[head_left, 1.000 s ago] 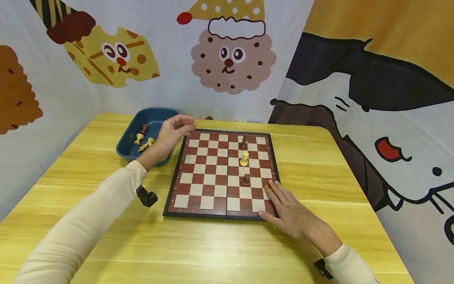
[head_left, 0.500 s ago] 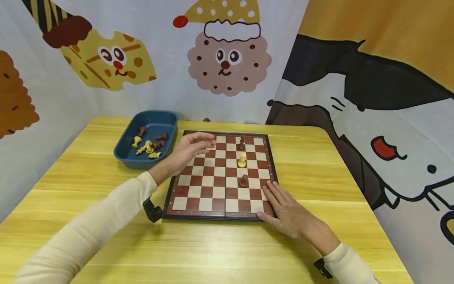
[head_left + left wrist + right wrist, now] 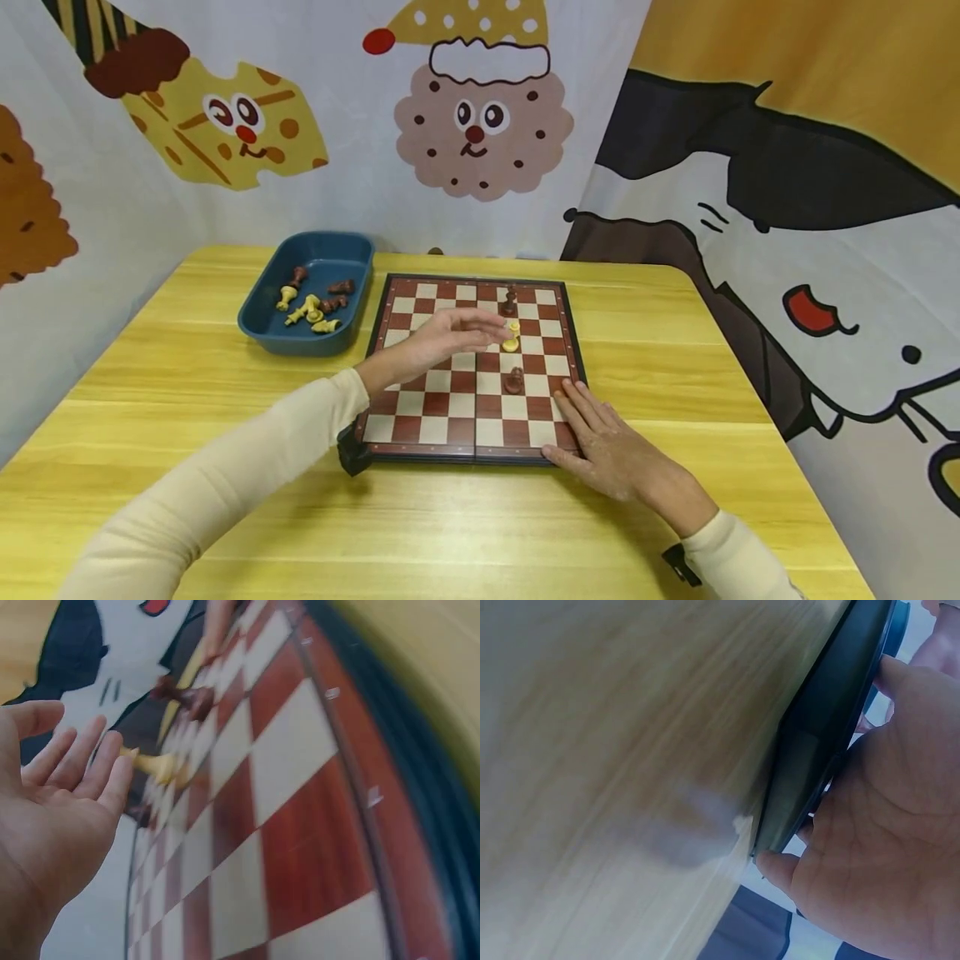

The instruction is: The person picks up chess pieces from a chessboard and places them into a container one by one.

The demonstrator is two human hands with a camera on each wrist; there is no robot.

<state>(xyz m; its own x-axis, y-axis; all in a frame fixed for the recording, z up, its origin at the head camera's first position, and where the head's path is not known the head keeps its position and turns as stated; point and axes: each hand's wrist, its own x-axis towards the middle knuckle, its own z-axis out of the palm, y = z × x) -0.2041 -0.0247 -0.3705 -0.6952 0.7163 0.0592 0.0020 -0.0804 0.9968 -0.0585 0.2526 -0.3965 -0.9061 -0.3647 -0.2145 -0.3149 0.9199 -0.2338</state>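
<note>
Blue tray (image 3: 296,344) of loose chess pieces (image 3: 303,309) just left of chessboard (image 3: 420,429). Dark piece (image 3: 509,302) beyond pale yellow piece (image 3: 512,342), reddish-brown piece (image 3: 513,381) nearer. Left hand (image 3: 442,336) partly blocks yellow piece in head view; left wrist shows extended fingers, nothing held; contact unclear, blurry. Right hand (image 3: 611,450) flat on near-right corner; right wrist adds board's black side (image 3: 817,742). Yellow piece upright, board's right half.

long cream sleeves (image 3: 240,475), softly creased, reach the wrists (image 3: 375,372). a small black device (image 3: 354,454) is worn at each.
</note>
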